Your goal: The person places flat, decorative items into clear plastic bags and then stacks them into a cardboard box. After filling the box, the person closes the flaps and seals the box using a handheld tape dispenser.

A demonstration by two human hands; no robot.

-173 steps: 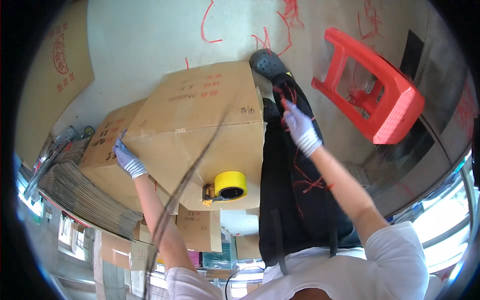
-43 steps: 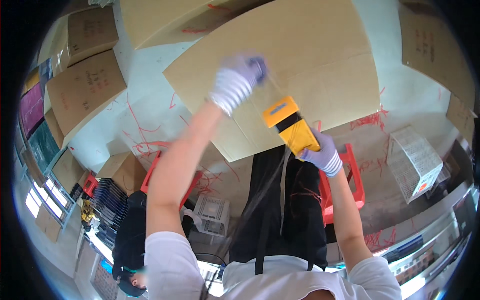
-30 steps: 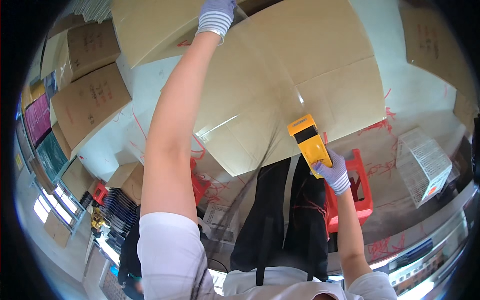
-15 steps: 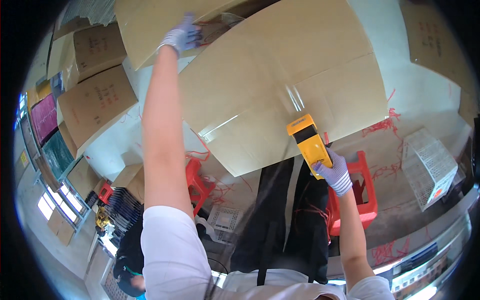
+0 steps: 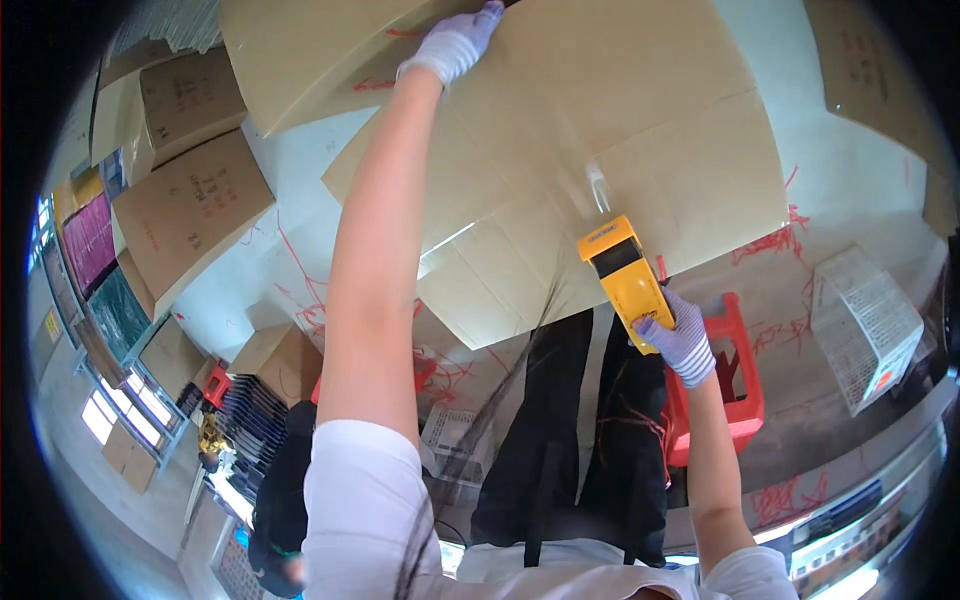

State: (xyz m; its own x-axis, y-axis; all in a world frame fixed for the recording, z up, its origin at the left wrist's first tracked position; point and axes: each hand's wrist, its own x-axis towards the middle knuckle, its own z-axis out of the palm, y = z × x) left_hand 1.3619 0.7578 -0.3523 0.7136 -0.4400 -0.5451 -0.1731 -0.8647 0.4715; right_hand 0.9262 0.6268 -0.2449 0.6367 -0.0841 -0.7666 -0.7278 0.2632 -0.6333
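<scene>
A large brown cardboard carton (image 5: 560, 130), flattened and creased, spreads in front of me. My left hand (image 5: 458, 48), in a pale striped glove, reaches to its far edge. The fingers are close together on that edge, their tips partly hidden. In my right hand (image 5: 682, 340), gloved too, is a yellow tape dispenser (image 5: 630, 285) with a dark band across its front. Its head rests over the near part of the carton. A shiny strip of clear tape (image 5: 599, 188) lies on the cardboard just beyond it.
Another cardboard sheet (image 5: 300, 60) lies at far left, beside stacked cartons (image 5: 195, 215). A red stool (image 5: 735, 385) stands by my right forearm, with a white perforated crate (image 5: 865, 330) farther right. Red strings (image 5: 770, 240) litter the floor. Another person (image 5: 275, 520) is at lower left.
My left hand has moved right, from the gap between the cardboard sheets to the carton's far edge. My right hand and the tape dispenser have shifted only slightly in view.
</scene>
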